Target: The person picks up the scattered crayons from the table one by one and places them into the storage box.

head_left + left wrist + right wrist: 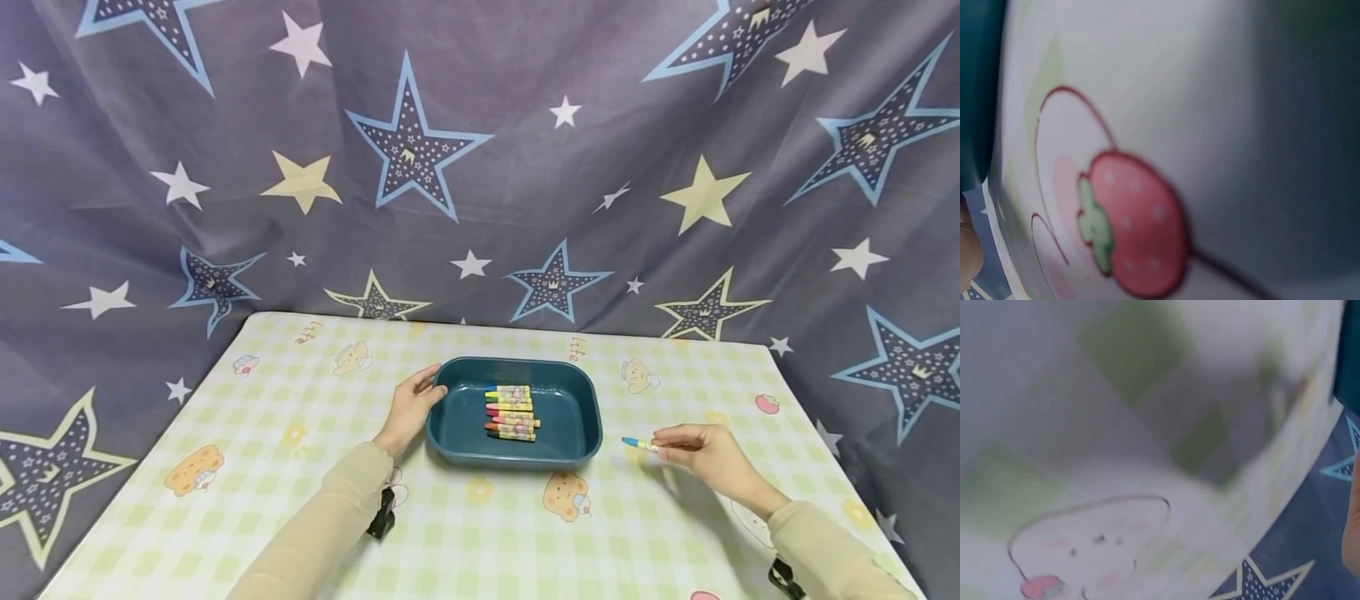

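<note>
A dark teal rectangular plastic bin (pixel 555 460) stands on the table. Inside it several crayons (pixel 513 408) in printed wrappers lie side by side in a column, with blue, yellow, green, pink, red, orange and dark tips. The left hand (pixel 408 410) grips the bin's left rim, thumb over the edge. To the right of the bin, the right hand (pixel 708 458) pinches a blue crayon (pixel 636 443) near its back end, the blue tip toward the bin. In the left wrist view only the bin's wall (pixel 975 94) and a bit of hand (pixel 969 253) show.
A green-and-white checked tablecloth (pixel 285 492) with cartoon prints covers the table. Behind and beside the table hangs a dark grey-blue curtain (pixel 517 192) with stars. A black strap (pixel 382 514) is at the left wrist, another black piece (pixel 785 577) at the right.
</note>
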The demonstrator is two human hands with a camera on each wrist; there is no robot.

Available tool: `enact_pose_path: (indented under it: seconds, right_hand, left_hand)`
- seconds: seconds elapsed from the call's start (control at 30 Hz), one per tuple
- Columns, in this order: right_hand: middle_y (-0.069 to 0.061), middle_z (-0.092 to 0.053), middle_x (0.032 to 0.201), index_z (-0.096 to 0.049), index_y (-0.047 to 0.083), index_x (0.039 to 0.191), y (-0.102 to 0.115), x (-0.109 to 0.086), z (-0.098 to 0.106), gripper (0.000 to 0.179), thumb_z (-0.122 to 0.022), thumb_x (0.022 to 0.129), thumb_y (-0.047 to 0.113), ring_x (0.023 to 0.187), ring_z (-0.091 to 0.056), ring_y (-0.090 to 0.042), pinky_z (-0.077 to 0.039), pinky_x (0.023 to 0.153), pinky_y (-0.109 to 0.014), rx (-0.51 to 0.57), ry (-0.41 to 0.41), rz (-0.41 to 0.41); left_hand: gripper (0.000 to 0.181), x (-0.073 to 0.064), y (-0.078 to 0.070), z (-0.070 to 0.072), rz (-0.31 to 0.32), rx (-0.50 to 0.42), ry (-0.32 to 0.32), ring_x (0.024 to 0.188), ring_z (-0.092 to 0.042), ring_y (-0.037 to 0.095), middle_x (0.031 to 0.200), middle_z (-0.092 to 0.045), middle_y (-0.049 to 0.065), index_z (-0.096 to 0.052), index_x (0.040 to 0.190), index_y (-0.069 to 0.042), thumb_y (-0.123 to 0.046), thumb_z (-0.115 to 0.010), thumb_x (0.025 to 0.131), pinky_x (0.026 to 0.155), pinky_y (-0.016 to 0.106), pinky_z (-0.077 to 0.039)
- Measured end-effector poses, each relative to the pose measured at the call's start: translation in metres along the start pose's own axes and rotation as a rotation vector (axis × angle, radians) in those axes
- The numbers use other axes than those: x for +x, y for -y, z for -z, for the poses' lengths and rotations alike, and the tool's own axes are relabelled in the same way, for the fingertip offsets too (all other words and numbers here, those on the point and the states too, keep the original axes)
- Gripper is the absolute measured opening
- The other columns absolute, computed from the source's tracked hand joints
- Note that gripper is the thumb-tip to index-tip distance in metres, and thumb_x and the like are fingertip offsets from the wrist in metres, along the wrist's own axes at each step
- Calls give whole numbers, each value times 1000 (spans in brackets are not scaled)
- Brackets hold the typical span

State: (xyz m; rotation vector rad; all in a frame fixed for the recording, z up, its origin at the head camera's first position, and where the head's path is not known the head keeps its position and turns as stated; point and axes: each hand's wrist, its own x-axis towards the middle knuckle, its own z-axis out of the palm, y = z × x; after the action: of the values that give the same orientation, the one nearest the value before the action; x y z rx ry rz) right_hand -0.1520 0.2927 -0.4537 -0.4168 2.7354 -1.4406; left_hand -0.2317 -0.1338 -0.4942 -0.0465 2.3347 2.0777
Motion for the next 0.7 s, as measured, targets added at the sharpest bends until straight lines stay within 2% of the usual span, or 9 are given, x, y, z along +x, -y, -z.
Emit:
enact_pose_path:
  seconds: [0.17,0.37,0.5,0.7]
  right_hand:
    - [-21,-68,95,-67,-7,100,9,6,10,27,-71,77,7,76,-67,-5,-55,67,-18,-2,-36,9]
    - [-19,-68,97,-68,-4,102,31,25,7,30,-72,78,12,78,-66,-2,-55,69,-18,11,-15,-4]
    - [-21,-68,97,-67,-5,102,45,40,-7,30,-72,77,9,78,-66,0,-55,70,-19,65,4,6]
    - [-18,-69,95,-66,-6,105,62,59,-40,33,-72,77,9,78,-67,-4,-56,71,-21,134,68,24]
  left_hand:
    - [48,-1,-4,-2,13,4,5,125,-45,30,132,-50,18,-45,135,-5,-11,-57,88,104,39,-39]
    - [48,-1,-4,-1,23,9,4,126,-44,30,132,-49,18,-45,135,-5,-12,-57,89,105,40,-38]
    - [48,-1,-4,-1,20,17,-10,126,-44,30,132,-50,18,-45,134,-5,-11,-57,88,105,39,-39]
    - [48,0,-3,-1,12,17,-4,125,-45,30,131,-50,18,-46,134,-5,-11,-57,88,104,39,-39]
